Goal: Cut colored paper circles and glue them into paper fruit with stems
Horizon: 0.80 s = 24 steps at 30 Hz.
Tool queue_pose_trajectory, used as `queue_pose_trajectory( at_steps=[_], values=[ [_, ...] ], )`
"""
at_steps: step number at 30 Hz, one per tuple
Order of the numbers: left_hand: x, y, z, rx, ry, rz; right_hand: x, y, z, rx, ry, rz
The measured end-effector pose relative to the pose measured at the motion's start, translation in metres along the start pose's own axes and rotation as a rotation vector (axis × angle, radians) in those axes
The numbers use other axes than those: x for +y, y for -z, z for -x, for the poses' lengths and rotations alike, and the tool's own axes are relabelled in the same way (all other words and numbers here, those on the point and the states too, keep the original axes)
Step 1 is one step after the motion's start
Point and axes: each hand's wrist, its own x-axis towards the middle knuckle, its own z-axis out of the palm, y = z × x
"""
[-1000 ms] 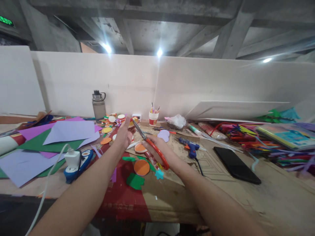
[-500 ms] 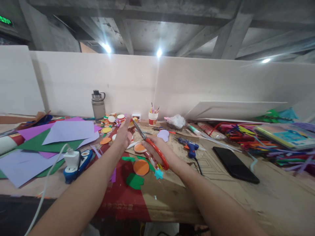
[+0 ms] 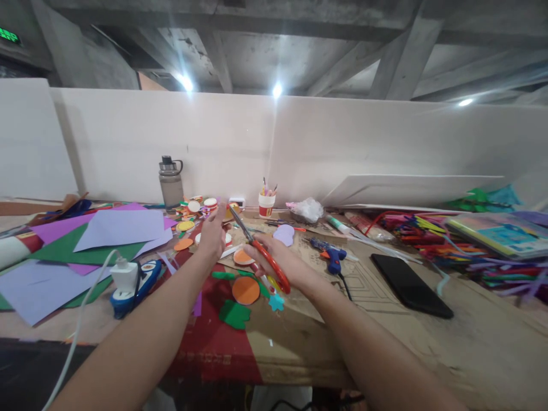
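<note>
Our right hand (image 3: 282,260) has its fingers curled round the handles of one pair of red-handled scissors (image 3: 274,269), held above the cardboard (image 3: 295,351), the metal blades slanting up toward our other hand. Our left hand (image 3: 214,237) is raised just beside the blade tips, one finger pointing up; its other fingers are mostly hidden, so we cannot fairly tell whether they pinch anything. Under and around our hands we count three orange discs (image 3: 246,291), two near the scissors and one left of our left wrist, plus one turquoise cutout (image 3: 276,303) and one large green piece (image 3: 235,315) nearest us. Past our right hand lies one lilac cutout (image 3: 283,234); to its right, one blue glue gun (image 3: 335,261), then one black phone (image 3: 411,285). Farther off stand one paper cup (image 3: 266,205) holding several slim tools and one bottle (image 3: 171,188). Outside our left forearm sits one blue power strip (image 3: 149,279) bearing one white plug (image 3: 125,278), near overlapping purple and green sheets (image 3: 120,231).
</note>
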Motion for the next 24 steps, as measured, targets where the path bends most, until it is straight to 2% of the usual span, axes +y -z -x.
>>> queue_pose_trajectory(
  at_steps=[4,11,17,24],
  values=[
    [0.003,0.003,-0.004,0.094,0.007,-0.014,-0.004,0.006,0.001,0.003,0.105,0.131],
    [0.007,0.008,-0.002,0.185,0.121,-0.183,0.013,0.026,-0.011,0.289,0.087,0.579],
    [0.004,0.011,-0.002,0.114,0.078,-0.222,0.017,0.029,-0.012,0.243,-0.046,0.847],
    [0.008,0.01,-0.004,0.118,0.034,-0.236,0.016,0.028,-0.01,0.245,-0.045,0.941]
  ],
)
